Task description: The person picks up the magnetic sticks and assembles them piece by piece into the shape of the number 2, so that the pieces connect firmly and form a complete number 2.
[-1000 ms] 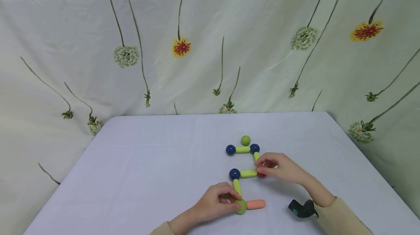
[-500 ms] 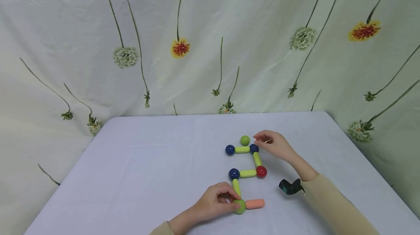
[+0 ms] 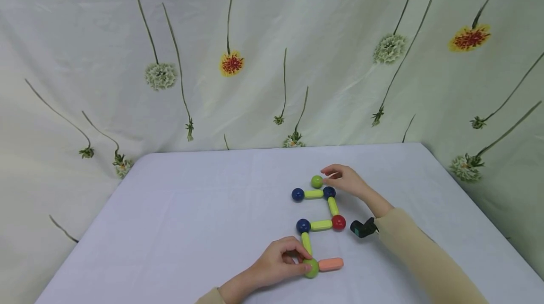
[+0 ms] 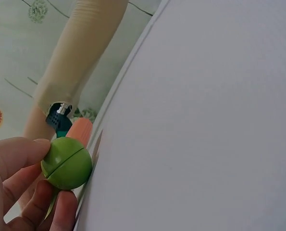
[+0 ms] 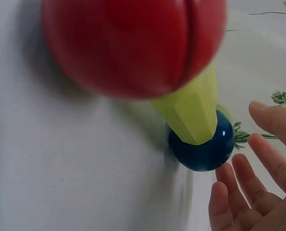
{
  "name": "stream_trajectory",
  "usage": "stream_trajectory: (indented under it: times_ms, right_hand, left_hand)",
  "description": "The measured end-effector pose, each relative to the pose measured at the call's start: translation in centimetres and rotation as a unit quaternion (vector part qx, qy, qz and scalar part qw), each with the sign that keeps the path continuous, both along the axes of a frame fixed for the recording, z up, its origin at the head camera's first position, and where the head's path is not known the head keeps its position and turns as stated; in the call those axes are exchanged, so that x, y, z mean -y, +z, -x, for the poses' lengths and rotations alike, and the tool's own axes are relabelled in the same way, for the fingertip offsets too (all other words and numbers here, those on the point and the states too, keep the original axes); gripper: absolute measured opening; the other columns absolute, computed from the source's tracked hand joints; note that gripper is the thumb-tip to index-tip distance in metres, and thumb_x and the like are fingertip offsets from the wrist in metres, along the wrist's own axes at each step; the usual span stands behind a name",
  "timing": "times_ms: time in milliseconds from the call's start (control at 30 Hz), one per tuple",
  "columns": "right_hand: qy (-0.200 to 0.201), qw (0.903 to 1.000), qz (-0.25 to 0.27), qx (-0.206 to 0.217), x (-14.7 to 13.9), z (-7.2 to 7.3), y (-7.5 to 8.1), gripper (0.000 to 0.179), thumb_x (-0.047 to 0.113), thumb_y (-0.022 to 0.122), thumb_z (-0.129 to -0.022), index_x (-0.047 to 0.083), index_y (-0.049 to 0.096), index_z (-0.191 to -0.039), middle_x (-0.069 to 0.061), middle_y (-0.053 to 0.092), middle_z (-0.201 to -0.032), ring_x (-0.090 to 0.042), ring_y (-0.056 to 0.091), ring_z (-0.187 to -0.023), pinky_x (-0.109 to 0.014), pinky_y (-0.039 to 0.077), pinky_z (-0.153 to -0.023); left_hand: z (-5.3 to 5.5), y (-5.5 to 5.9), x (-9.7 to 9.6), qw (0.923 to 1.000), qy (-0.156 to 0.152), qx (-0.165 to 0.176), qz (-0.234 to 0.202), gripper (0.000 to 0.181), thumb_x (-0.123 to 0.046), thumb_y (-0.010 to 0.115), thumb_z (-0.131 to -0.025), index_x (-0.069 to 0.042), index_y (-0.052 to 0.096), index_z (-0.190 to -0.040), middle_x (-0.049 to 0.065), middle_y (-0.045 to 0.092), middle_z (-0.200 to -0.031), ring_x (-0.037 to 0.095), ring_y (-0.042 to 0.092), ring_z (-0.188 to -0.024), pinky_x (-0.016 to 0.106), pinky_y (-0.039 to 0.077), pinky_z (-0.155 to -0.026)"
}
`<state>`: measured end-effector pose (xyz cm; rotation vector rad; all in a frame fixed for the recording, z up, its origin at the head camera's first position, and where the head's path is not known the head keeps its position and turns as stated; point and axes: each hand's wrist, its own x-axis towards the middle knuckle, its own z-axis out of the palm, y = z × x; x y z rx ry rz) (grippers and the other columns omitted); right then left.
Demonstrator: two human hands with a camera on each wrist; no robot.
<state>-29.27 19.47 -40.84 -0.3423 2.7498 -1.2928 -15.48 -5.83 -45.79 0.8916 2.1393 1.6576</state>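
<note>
Near the front of the table, my left hand (image 3: pixel 278 262) pinches a green ball (image 4: pixel 67 163) between thumb and fingers. That ball joins an orange stick (image 3: pixel 330 264) and a yellow-green stick (image 3: pixel 306 244) of a zigzag chain on the table. Further along are a dark blue ball (image 3: pixel 303 225), a red ball (image 3: pixel 338 222), another dark blue ball (image 3: pixel 329 193) and an end blue ball (image 3: pixel 298 194). My right hand (image 3: pixel 346 181) hovers at the far end, fingers loosely spread beside a loose green ball (image 3: pixel 317 181); whether they touch it is unclear.
A white cloth (image 3: pixel 191 228) covers the table. Behind it hangs a flower-printed curtain (image 3: pixel 255 58). A black wrist camera (image 3: pixel 363 228) sticks out from the right sleeve (image 3: pixel 420 247), close to the red ball.
My right hand has moved away from the red ball, over the far blue ball, to the right side of the loose green ball. The left hand keeps its place.
</note>
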Motion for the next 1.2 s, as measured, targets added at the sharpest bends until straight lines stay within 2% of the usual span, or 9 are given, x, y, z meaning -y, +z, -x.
stream_trajectory:
  times_ms: [433,733,933,1200]
  right_hand:
    - [0.03,0.9995,-0.001,0.011,0.8,1.0,-1.7,0.045,0.022,0.067,-0.088,0.001,0.056,-0.126,-0.021,0.056,-0.12,-0.035,0.055,-0.106,-0.044,0.048,-0.086]
    - [0.013,0.9992,-0.037,0.001,1.3,1.0,-2.1,0.046,0.027,0.068,-0.087,0.006,0.058,-0.127,-0.016,0.057,-0.12,-0.03,0.055,-0.103,-0.041,0.048,-0.083]
    - [0.004,0.999,-0.041,-0.015,1.5,0.7,-2.2,0.041,0.026,0.066,-0.088,0.006,0.059,-0.124,-0.014,0.059,-0.118,-0.029,0.056,-0.102,-0.042,0.047,-0.085]
    - [-0.006,0.9995,-0.028,-0.015,1.6,0.4,-2.4,0.042,0.026,0.065,-0.089,0.008,0.056,-0.126,-0.013,0.058,-0.121,-0.029,0.055,-0.105,-0.043,0.047,-0.087]
  left_hand:
    - [-0.1,-0.1,0.0,1.0,0.0,-0.006,0.0,0.016,-0.019,0.074,-0.081,-0.012,0.069,-0.095,-0.006,0.062,-0.089,0.006,0.059,-0.083,0.02,0.049,-0.067]
    - [0.0,-0.1,0.0,1.0,-0.002,-0.007,-0.003,0.016,-0.019,0.074,-0.081,-0.011,0.069,-0.095,-0.004,0.062,-0.09,0.006,0.059,-0.083,0.02,0.05,-0.067]
    - [0.0,0.0,0.0,1.0,-0.002,-0.005,0.0,0.016,-0.02,0.073,-0.082,-0.012,0.069,-0.095,-0.004,0.062,-0.09,0.006,0.059,-0.083,0.019,0.049,-0.067]
    - [0.0,0.0,0.1,1.0,-0.004,-0.004,-0.004,0.016,-0.019,0.073,-0.082,-0.011,0.069,-0.095,-0.002,0.063,-0.091,0.006,0.059,-0.083,0.02,0.05,-0.068]
